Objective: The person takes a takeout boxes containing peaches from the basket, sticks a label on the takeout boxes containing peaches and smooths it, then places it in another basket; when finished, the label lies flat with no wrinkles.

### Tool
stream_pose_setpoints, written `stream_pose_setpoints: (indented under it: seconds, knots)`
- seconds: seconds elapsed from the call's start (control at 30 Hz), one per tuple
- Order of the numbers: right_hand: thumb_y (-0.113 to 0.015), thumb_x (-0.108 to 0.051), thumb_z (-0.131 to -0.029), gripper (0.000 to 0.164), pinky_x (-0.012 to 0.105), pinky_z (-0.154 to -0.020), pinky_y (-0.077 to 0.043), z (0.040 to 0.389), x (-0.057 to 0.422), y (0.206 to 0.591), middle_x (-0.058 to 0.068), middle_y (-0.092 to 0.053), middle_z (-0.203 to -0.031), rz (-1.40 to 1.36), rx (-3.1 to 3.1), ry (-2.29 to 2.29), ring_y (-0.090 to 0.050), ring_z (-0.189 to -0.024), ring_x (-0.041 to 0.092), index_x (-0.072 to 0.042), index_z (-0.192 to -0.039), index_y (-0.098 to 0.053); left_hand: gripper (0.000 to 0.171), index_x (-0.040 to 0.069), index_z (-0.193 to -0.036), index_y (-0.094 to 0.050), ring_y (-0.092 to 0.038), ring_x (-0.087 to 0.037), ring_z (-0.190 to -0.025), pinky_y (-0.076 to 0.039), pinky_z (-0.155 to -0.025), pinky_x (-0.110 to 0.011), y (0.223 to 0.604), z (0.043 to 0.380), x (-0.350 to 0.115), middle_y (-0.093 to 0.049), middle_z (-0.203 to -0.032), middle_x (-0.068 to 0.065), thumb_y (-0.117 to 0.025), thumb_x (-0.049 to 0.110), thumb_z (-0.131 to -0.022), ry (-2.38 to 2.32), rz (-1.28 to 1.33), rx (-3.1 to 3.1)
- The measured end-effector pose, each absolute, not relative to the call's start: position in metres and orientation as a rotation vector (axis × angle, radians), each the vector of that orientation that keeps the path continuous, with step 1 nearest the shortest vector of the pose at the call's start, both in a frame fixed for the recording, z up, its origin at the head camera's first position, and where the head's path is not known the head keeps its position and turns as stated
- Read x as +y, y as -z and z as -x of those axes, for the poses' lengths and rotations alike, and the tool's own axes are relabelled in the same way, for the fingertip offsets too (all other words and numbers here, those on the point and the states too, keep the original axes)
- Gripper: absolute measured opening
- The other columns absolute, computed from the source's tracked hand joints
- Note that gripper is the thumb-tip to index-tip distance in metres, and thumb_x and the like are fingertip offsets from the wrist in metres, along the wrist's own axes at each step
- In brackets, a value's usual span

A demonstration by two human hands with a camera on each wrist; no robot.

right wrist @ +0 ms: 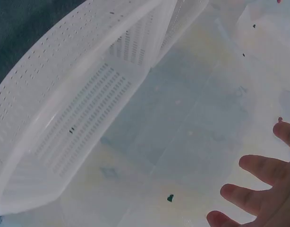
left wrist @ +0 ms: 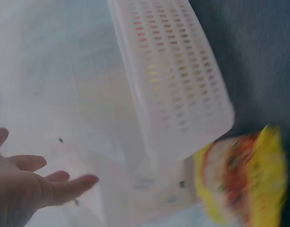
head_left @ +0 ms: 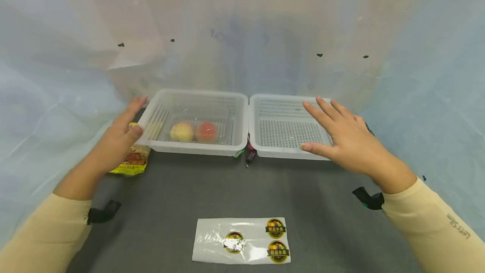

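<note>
My left hand [head_left: 118, 140] is beside the left end of a white plastic basket [head_left: 197, 152], fingers extended and holding nothing. In the left wrist view, its fingers stand apart from that basket's perforated wall. The basket holds a clear plastic box [head_left: 217, 111] with a yellowish fruit [head_left: 182, 132] and a red fruit [head_left: 206, 132] showing through it. With fingers spread, my right hand [head_left: 350, 140] hovers at the right end of a second white basket [head_left: 288, 153] and hides that end. No contents show in the visible part of the second basket. The right hand grips nothing.
A yellow food packet [head_left: 134, 161] lies under the left hand, partly hidden. Small wrapped candies [head_left: 251, 156] lie where the baskets meet. A white sheet with round fruit stickers [head_left: 212, 243] lies at the front of the dark table [head_left: 170, 197]. Pale plastic sheeting [head_left: 265, 33] stands behind.
</note>
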State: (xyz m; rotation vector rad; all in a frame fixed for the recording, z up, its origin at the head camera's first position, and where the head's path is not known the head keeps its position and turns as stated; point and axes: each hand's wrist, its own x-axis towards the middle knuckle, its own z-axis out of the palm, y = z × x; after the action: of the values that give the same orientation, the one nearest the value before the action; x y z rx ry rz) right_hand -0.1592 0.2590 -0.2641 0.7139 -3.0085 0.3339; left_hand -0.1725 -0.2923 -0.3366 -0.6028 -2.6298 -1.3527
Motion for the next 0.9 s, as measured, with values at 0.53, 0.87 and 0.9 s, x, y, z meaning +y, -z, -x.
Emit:
stream_pose_setpoints:
  seconds: [0.53,0.87,0.9]
  knots:
    - [-0.059,-0.065,-0.106,0.089,0.071,-0.122,-0.023,0.196,0.219,0.321,0.015,-0.029,-0.176,-1.053,-2.86,-0.635,-0.026,-0.159,0.042,-0.019,-0.175,-0.026,0.067,0.014,-0.163,-0.04,-0.053,-0.038,-0.127,-0.059,-0.094,-0.055,0.431,0.151,-0.274,-0.044,-0.151,-0.019,-0.048,0.057,-0.112,2.515,-0.03,-1.113]
    - [-0.05,-0.074,-0.106,0.092,0.067,-0.122,-0.028,0.215,0.193,0.328,0.006,-0.028,-0.176,-1.079,-2.761,-1.102,-0.03,-0.158,0.034,-0.018,-0.175,-0.025,0.048,0.017,-0.142,-0.038,-0.053,-0.029,-0.121,-0.056,-0.098,-0.055,0.442,0.169,-0.232,-0.045,-0.137,-0.011,-0.052,0.052,-0.111,2.452,-0.47,-0.817]
    - [-0.049,-0.076,-0.105,0.094,0.068,-0.12,-0.03,0.218,0.19,0.329,0.008,-0.029,-0.176,-1.076,-2.742,-1.161,-0.033,-0.157,0.035,-0.018,-0.175,-0.026,0.048,0.018,-0.14,-0.036,-0.052,-0.029,-0.123,-0.055,-0.099,-0.056,0.442,0.171,-0.229,-0.045,-0.138,-0.011,-0.052,0.053,-0.111,2.461,-0.498,-0.797]
